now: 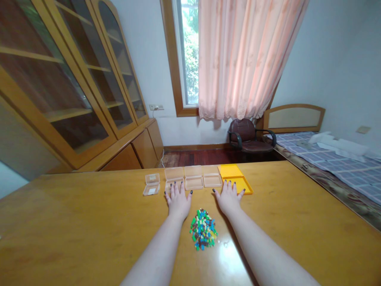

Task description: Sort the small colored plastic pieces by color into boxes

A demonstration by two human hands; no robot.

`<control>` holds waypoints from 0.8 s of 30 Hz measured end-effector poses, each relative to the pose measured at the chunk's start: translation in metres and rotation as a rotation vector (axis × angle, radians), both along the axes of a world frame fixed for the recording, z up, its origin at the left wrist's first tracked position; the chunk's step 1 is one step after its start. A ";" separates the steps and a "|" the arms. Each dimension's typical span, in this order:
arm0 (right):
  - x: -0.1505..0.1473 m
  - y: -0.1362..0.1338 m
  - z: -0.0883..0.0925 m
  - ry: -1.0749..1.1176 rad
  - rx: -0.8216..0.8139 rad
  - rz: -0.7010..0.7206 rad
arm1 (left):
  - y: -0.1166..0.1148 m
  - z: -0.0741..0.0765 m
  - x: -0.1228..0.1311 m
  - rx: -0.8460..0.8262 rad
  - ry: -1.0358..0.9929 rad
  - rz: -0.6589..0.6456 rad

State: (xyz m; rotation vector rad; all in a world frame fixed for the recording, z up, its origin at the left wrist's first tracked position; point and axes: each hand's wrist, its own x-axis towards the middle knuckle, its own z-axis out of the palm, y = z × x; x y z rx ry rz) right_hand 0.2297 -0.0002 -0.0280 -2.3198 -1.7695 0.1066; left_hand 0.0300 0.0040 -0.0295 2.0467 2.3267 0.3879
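Note:
My left hand lies flat with fingers spread, its fingertips over the near edge of a clear plastic box with a raised lid. My right hand is spread flat too, fingertips at the near part of an open yellow box. Neither hand holds anything. Between my forearms sits a pile of small building bricks in green, blue, brown, cream and yellow. Two more open clear boxes, a middle one and a right one, stand between the hands, beyond the pile.
A smaller open clear box stands left of the row on the wooden table. Past the table's far edge are a brown armchair and a bed. A glass-door cabinet rises at the left.

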 end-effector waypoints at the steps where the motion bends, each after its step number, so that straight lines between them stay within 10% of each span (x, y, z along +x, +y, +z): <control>1: -0.001 0.000 0.000 0.003 0.001 0.001 | 0.000 0.000 0.000 -0.004 -0.006 -0.005; 7: 0.000 -0.010 0.016 0.066 0.171 0.051 | -0.006 0.008 -0.003 0.056 -0.079 -0.048; 16: 0.019 -0.038 0.047 0.493 0.143 0.597 | -0.023 0.027 0.006 0.053 -0.356 -0.581; 24: 0.006 -0.046 0.039 0.283 0.084 0.937 | -0.015 0.018 0.005 -0.093 -0.507 -0.513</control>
